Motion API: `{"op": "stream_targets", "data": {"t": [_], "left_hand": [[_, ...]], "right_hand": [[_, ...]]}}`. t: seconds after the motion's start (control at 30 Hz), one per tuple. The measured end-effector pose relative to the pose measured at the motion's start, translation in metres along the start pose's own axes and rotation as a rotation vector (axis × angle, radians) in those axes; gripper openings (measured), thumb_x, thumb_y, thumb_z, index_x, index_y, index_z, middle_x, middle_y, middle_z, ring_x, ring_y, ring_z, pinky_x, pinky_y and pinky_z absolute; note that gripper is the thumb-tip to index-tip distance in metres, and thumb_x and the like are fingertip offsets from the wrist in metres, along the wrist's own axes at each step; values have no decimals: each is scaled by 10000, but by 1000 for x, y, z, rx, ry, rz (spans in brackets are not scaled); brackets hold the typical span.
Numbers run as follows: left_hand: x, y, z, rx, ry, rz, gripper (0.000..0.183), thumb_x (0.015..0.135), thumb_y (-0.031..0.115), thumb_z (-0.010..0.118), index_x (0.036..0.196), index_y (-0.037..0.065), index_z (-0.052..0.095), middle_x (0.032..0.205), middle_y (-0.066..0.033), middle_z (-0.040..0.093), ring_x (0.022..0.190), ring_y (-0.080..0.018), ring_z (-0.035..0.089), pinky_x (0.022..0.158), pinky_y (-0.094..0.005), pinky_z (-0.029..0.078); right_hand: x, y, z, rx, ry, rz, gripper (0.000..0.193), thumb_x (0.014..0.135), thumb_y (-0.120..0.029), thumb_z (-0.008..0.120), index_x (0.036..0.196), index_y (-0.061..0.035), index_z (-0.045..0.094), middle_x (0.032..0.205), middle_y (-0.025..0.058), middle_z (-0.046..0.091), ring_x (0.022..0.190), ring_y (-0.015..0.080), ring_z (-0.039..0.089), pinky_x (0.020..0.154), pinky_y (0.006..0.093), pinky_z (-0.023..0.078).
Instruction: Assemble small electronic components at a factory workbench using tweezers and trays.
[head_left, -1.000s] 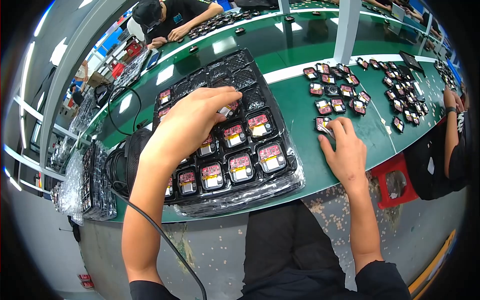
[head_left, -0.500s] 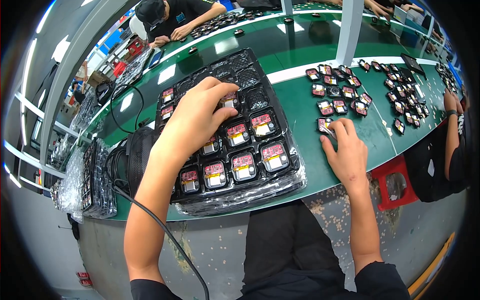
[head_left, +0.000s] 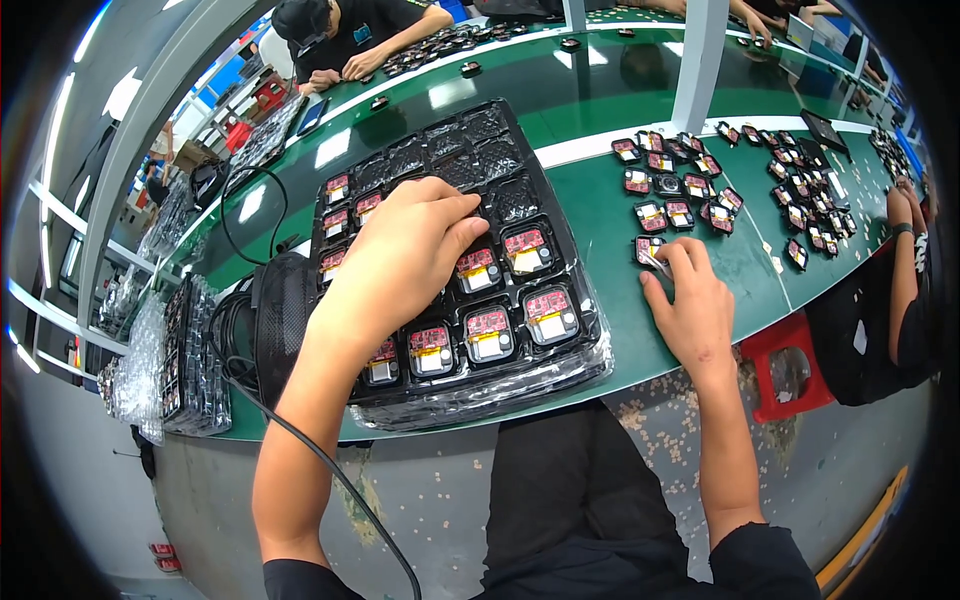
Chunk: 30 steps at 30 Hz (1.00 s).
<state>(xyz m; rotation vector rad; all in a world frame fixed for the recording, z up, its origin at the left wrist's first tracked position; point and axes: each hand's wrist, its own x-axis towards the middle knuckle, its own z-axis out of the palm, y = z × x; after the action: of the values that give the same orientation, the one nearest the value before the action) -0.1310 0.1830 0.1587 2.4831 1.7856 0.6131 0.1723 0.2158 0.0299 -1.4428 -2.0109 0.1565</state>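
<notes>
Pointing red-end away: modules near curled left hand; right hand bent; grips unclear.

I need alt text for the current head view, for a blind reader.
A person's left hand is over a black tray partly filled with red-and-white electronic units, while the right hand is at another unit on a green table. Loose units lie nearby; a co-worker leans forward beyond the tray.

Electronics workshop, green conveyor, many circuit-board units
</notes>
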Motion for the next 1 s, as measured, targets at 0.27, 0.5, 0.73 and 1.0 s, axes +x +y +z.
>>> {"op": "stream_targets", "data": {"t": [0.27,0.5,0.73,1.0], "left_hand": [[-34,37,13,48,246,146,371,906,194,751,1224,17,683,1342,-195,601,1293,-418,553,1096,-493,461],[-108,105,64,-202,253,762,247,805,104,782,1041,38,750,1133,-149,697,1029,-314,733,876,-368,652],[-175,129,138,-1415,-134,-229,387,1033,301,647,1207,-44,679,1183,-166,667,985,-264,702,835,-348,579],[-191,116,166,-2074,-399,-393,534,1108,409,505,1367,-51,582,1311,-107,620,1131,-182,608,973,-331,495]], "right_hand": [[-4,3,-4,15,-31,-17,326,851,-277,829,1022,-83,630,1125,64,659,792,354,695,661,457,538],[-12,1,-12,277,67,-100,426,741,-124,909,1037,-76,608,1118,62,704,659,205,597,563,349,478],[-77,-16,-42,856,-194,-305,580,690,-96,953,1145,-67,596,1221,155,743,834,175,749,585,271,525],[-109,-37,-51,784,-608,-423,466,739,-252,938,1029,-80,616,1076,163,786,726,268,780,545,273,556]]}}
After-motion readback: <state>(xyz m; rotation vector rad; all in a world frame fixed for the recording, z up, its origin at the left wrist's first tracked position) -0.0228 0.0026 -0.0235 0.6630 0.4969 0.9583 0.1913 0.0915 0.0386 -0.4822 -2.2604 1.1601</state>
